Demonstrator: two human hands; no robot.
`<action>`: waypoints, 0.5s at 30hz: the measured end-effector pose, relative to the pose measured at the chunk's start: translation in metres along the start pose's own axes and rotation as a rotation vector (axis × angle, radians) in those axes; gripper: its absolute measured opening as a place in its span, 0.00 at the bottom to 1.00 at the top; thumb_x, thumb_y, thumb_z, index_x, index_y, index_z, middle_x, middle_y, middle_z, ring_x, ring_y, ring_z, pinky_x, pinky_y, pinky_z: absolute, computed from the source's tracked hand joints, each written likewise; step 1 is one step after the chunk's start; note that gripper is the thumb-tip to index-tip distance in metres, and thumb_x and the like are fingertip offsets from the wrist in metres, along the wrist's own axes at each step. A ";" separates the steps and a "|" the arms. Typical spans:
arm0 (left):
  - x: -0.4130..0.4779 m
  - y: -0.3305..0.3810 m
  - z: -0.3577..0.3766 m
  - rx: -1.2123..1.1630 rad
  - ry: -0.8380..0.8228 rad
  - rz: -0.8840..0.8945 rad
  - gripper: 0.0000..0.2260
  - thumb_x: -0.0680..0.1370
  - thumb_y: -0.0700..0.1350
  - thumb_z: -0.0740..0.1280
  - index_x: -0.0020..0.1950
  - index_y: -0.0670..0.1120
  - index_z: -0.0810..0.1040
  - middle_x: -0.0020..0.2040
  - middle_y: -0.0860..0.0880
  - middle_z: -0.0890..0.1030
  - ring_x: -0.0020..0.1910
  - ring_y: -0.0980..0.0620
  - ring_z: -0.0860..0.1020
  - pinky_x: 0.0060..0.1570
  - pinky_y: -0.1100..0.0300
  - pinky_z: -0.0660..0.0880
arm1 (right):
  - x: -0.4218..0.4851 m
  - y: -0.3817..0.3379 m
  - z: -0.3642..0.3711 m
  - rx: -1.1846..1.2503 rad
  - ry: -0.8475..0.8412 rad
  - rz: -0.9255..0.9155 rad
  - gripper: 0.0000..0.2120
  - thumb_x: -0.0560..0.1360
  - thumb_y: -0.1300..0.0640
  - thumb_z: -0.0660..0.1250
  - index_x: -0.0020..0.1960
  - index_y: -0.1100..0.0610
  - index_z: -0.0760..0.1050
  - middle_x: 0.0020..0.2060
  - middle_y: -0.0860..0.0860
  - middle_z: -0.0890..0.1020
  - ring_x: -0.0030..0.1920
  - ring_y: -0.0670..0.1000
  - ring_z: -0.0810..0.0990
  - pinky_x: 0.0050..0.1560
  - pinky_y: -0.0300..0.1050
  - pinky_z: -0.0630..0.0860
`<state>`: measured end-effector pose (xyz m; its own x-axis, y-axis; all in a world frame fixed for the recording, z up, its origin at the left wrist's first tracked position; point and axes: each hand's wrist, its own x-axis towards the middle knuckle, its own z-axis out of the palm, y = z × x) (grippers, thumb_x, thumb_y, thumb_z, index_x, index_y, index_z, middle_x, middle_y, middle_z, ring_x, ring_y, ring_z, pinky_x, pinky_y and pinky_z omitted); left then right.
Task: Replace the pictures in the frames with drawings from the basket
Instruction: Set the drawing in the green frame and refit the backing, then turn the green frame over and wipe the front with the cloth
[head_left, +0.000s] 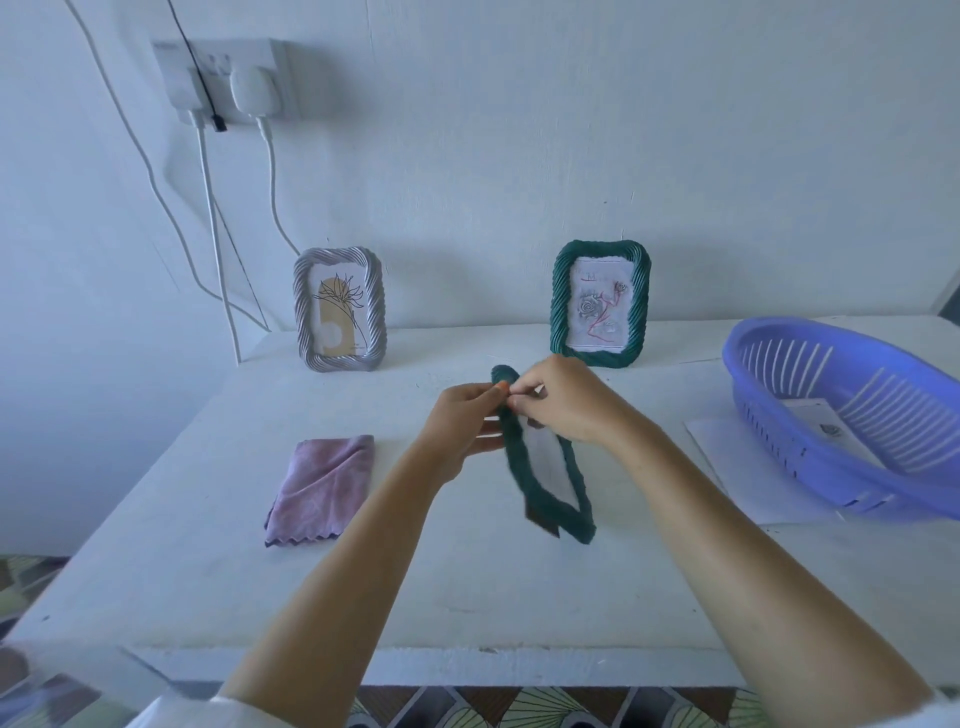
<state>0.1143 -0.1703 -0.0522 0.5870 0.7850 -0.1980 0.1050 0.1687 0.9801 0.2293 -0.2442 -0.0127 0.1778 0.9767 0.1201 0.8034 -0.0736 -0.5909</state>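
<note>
The left hand (467, 421) and the right hand (569, 402) meet at the top end of a loose green frame (514, 457). Both pinch its upper edge with curled fingers. The frame is lifted and turned nearly edge-on, and its lower end hangs just over the table (467, 582). Whether a picture sits inside it I cannot tell.

This looks like the step of working the frame open or feeding a sheet in at the top. The next move likely calls for a fine fingertip pull while one hand steadies the frame.

Behind, a standing green frame (561, 312) holds a rose drawing, and a silver frame (304, 312) holds a printed flower. To the right, the purple basket (841, 483) holds a drawing (826, 423). A folded pink cloth (322, 483) lies to the left.
</note>
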 end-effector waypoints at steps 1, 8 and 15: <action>0.000 -0.002 -0.003 0.014 0.018 -0.014 0.10 0.80 0.42 0.61 0.55 0.39 0.78 0.42 0.46 0.81 0.39 0.51 0.80 0.38 0.63 0.79 | 0.000 0.005 0.004 0.065 -0.010 0.025 0.09 0.76 0.62 0.64 0.47 0.64 0.82 0.41 0.59 0.84 0.39 0.56 0.83 0.46 0.49 0.79; 0.007 -0.033 -0.025 0.246 0.218 -0.068 0.05 0.77 0.36 0.65 0.43 0.41 0.80 0.40 0.43 0.79 0.40 0.46 0.77 0.44 0.55 0.79 | -0.007 0.059 0.023 0.112 0.013 0.266 0.14 0.72 0.64 0.69 0.58 0.62 0.79 0.55 0.57 0.82 0.46 0.49 0.77 0.45 0.37 0.69; 0.008 -0.051 -0.028 0.651 0.243 -0.036 0.07 0.77 0.41 0.64 0.39 0.45 0.74 0.36 0.44 0.74 0.32 0.49 0.68 0.29 0.62 0.62 | -0.014 0.087 0.039 0.125 -0.040 0.333 0.20 0.70 0.60 0.72 0.61 0.60 0.77 0.60 0.55 0.79 0.54 0.50 0.75 0.50 0.37 0.66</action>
<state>0.0911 -0.1565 -0.1044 0.3858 0.9095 -0.1546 0.6262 -0.1350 0.7679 0.2742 -0.2564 -0.0971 0.3942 0.9105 -0.1251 0.6290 -0.3665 -0.6856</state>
